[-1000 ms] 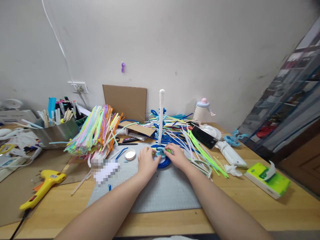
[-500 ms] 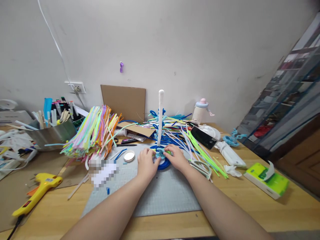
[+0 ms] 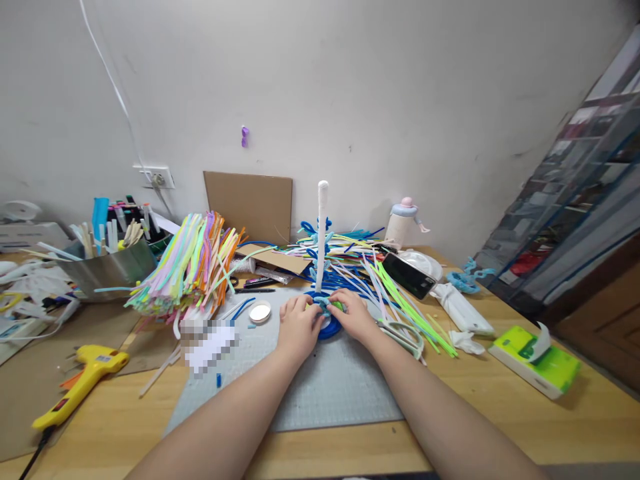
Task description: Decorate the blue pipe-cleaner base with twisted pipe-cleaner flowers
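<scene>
A white fuzzy post point(image 3: 322, 230) stands upright on a round base ringed with dark blue pipe cleaner point(image 3: 330, 331). Blue looped pieces point(image 3: 307, 227) show behind the post and to its left. In front of its foot, a light blue pipe-cleaner piece point(image 3: 323, 304) is between my fingertips. My left hand point(image 3: 299, 328) is closed on its left side, and my right hand point(image 3: 353, 316) pinches it from the right. My fingers cover much of the piece and part of the base. Small green bits show by the fingertips.
Scissors point(image 3: 407, 339) lie right of my right hand, near loose pipe cleaners point(image 3: 415, 310) and a phone point(image 3: 409, 275). A small round white-topped tin point(image 3: 259, 312) rests on the grey cutting mat point(image 3: 340, 397). A yellow glue gun point(image 3: 83, 383) lies left; a green tissue pack point(image 3: 537, 360) lies right.
My left hand has shifted slightly to the right, its fingers closer over the light blue piece. The right hand stays nearly in place. The view has moved a little.
</scene>
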`<state>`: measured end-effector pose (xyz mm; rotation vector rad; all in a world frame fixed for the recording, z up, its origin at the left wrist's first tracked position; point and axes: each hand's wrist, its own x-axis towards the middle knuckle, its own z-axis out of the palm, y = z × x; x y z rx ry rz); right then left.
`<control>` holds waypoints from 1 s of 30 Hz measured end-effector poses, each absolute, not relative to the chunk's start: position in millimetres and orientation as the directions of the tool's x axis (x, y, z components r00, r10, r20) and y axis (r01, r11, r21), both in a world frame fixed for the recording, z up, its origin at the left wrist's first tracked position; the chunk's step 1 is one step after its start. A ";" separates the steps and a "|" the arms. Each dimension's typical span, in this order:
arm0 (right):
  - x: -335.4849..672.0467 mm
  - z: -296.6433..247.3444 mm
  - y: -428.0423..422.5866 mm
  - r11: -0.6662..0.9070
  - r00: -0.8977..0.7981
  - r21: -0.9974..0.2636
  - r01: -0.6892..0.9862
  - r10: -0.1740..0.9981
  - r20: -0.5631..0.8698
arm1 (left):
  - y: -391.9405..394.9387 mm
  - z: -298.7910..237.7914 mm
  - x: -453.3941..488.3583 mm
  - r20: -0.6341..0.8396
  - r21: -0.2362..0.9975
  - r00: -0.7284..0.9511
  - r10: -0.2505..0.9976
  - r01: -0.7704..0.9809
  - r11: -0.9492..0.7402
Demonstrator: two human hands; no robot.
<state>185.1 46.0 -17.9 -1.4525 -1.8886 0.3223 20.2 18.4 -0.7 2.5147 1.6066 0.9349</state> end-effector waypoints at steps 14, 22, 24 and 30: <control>184.7 -15.4 44.5 0.323 -0.106 -0.583 0.745 0.921 0.375 | 18.2 2.3 20.6 0.450 0.255 0.343 0.824 0.835 -0.487; 185.2 -16.3 45.0 0.331 -0.109 -0.587 0.739 0.918 0.380 | 19.2 2.9 20.7 0.420 0.238 0.358 0.834 0.843 -0.482; 185.1 -16.7 45.2 0.333 -0.109 -0.589 0.736 0.917 0.383 | 19.7 2.3 20.5 0.425 0.229 0.361 0.830 0.845 -0.484; 184.8 -17.3 45.2 0.332 -0.105 -0.593 0.734 0.918 0.383 | 21.5 -1.3 20.1 0.442 0.201 0.370 0.817 0.847 -0.492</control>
